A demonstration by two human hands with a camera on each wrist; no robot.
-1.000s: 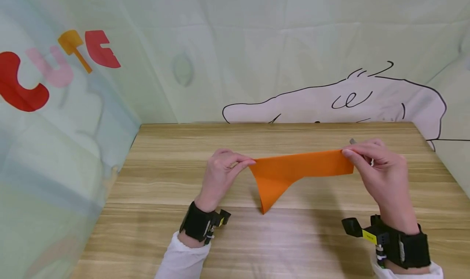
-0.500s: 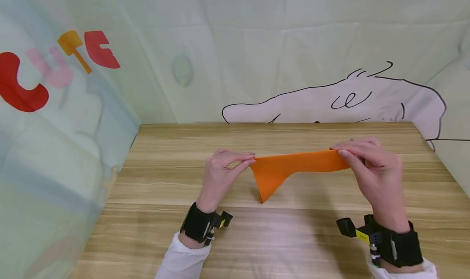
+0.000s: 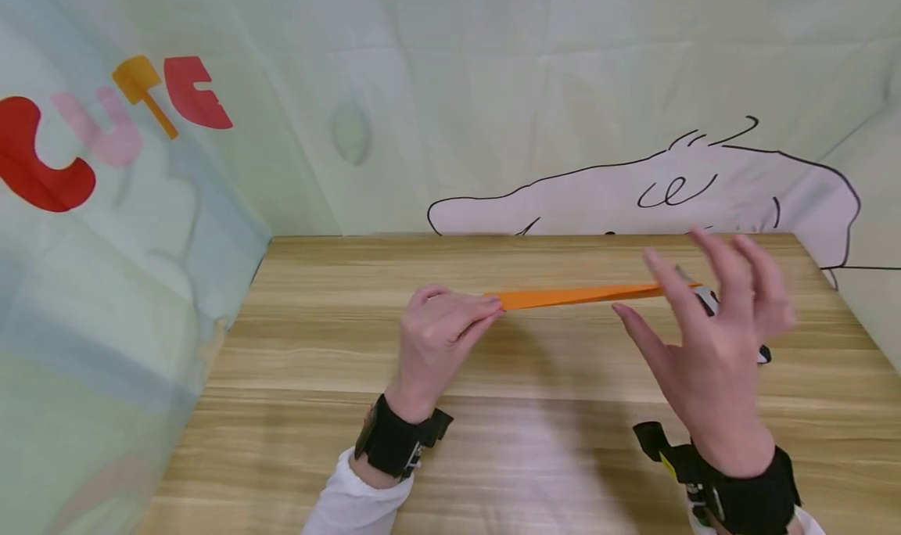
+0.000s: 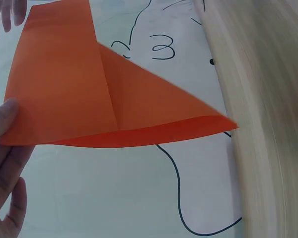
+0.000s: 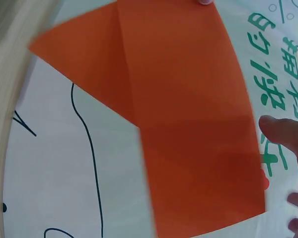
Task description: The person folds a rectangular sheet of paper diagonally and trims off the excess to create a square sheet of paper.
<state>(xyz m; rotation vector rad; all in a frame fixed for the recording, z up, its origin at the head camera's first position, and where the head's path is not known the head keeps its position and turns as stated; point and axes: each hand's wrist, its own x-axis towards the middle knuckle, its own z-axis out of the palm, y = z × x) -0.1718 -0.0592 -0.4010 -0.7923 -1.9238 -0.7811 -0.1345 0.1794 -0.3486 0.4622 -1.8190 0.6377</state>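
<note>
In the head view a folded sheet of orange paper (image 3: 570, 296) is held above the table, seen nearly edge-on. My left hand (image 3: 439, 335) pinches its left end between thumb and fingers. The left wrist view shows the paper (image 4: 59, 74) as a straight strip with a pointed flap sticking out at one side, and a gap opens along the flap's edge. At the paper's right end, my right hand (image 3: 718, 355) has its fingers spread. In the right wrist view, the right thumb (image 5: 275, 130) is beside the paper (image 5: 193, 99), and nothing is gripped.
Beneath both hands lies a wood-grain table (image 3: 507, 457). Partly hidden behind the right hand is a black and white object (image 3: 764, 354), its kind unclear. A printed cloth backdrop (image 3: 493, 89) stands along the table's back and left sides.
My right hand has let go of the paper's right end and spread its fingers. The paper has tipped from showing its broad face to nearly edge-on. My left hand keeps its pinch, turned slightly.
</note>
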